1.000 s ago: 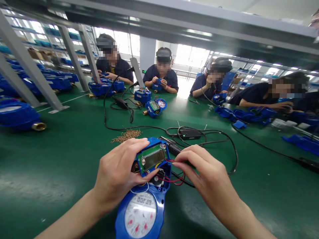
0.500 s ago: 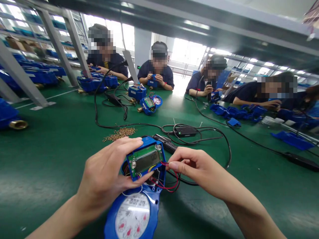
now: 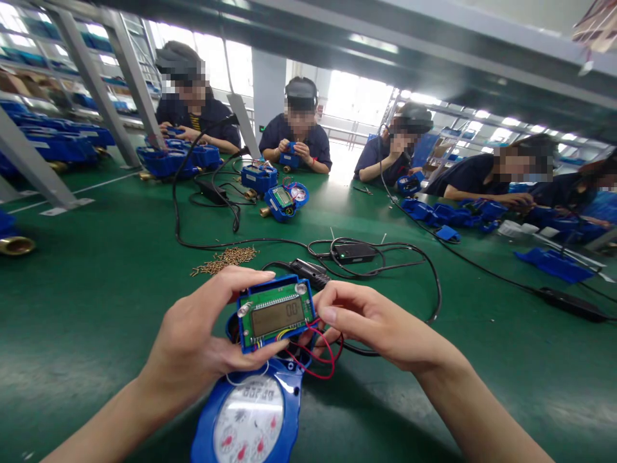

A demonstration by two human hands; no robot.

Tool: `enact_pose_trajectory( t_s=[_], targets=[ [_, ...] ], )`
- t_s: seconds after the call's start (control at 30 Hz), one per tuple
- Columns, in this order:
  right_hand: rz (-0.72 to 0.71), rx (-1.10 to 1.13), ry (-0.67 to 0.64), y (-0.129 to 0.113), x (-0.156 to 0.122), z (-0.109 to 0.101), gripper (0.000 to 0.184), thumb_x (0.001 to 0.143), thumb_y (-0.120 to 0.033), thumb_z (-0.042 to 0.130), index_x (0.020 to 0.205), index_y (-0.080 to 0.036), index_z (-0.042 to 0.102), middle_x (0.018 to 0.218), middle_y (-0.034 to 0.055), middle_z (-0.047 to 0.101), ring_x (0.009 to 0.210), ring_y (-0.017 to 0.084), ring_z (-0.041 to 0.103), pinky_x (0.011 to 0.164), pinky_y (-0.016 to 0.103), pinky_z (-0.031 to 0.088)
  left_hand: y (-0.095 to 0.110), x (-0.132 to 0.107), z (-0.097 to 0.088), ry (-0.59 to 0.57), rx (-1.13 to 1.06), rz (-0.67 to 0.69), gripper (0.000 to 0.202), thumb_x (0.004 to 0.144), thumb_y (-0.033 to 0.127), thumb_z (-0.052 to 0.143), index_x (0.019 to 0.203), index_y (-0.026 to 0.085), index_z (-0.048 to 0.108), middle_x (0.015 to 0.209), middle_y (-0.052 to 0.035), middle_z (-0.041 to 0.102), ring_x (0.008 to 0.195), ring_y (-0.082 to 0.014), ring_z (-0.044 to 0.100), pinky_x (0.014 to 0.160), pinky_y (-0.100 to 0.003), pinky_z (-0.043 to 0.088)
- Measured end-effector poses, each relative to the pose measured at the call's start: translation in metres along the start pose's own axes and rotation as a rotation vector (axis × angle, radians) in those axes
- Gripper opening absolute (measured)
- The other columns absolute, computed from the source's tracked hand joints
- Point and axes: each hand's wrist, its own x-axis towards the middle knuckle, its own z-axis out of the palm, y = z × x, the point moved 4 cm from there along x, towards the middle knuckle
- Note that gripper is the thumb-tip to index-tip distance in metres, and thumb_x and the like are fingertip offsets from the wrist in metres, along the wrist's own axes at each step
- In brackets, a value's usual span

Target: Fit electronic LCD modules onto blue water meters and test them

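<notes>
The left hand is clamped on the blue display housing by its edges, above the dialled meter; the right hand bends in at the housing's right edge beside the red wires, and I cannot tell whether its fingertips pinch them. A tug could pull their ends loose, and pressing the housing down could nip them. Just beyond, the loose screws could scatter if a knuckle brushes them.
</notes>
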Motion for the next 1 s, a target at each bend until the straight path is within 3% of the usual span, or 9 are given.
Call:
enact_pose_trajectory(
  t_s=[0.2,0.4,0.63,0.87,1.0],
  targets=[
    [-0.008,0.302,-0.142,0.010,0.007,-0.005,0.015,0.088,-0.022,0.071,0.079,-0.011,0.066,0.077,-0.0001,0.063,0.072,0.009,0.066,0.074,0.021,0.053,0.001,-0.001,0.004,-0.020,-0.081,-0.027,0.055,0.074,0.033,0.081,0.124,0.023,0.059,0.114,-0.0009,0.069,0.104,-0.0146,0.067,0.093,-0.023,0.051],
    [-0.052,0.267,-0.259,0.012,0.006,-0.012,0.012,0.086,-0.017,0.072,0.078,-0.009,0.068,0.078,0.0016,0.065,0.074,0.008,0.065,0.073,0.019,0.051,0.003,-0.002,0.008,-0.076,-0.146,-0.053,0.056,0.072,0.029,0.081,0.123,0.025,0.058,0.113,0.0001,0.069,0.103,-0.0148,0.067,0.091,-0.023,0.052],
    [-0.085,0.264,-0.167,0.015,0.008,-0.007,0.019,0.082,-0.020,0.077,0.073,-0.011,0.064,0.073,0.0000,0.063,0.067,0.007,0.060,0.065,0.018,0.047,0.001,-0.003,0.008,-0.099,-0.187,-0.104,0.057,0.071,0.027,0.080,0.123,0.030,0.056,0.113,0.0005,0.069,0.101,-0.0180,0.068,0.088,-0.026,0.056],
    [-0.099,0.440,-0.086,0.023,0.011,0.008,0.023,0.087,-0.027,0.073,0.076,-0.013,0.059,0.079,0.0027,0.066,0.072,0.012,0.068,0.070,0.024,0.052,-0.003,-0.001,0.004,-0.040,-0.140,-0.133,0.055,0.072,0.031,0.080,0.122,0.030,0.056,0.114,-0.0004,0.068,0.100,-0.0195,0.069,0.087,-0.029,0.057],
    [-0.033,0.588,-0.084,0.035,0.015,0.017,0.029,0.084,-0.032,0.077,0.077,-0.014,0.055,0.078,0.0036,0.071,0.076,0.017,0.074,0.072,0.025,0.054,-0.005,-0.001,0.000,-0.032,-0.130,-0.134,0.053,0.073,0.030,0.079,0.121,0.028,0.056,0.114,-0.0027,0.068,0.102,-0.0217,0.069,0.087,-0.032,0.057]
  ],
)
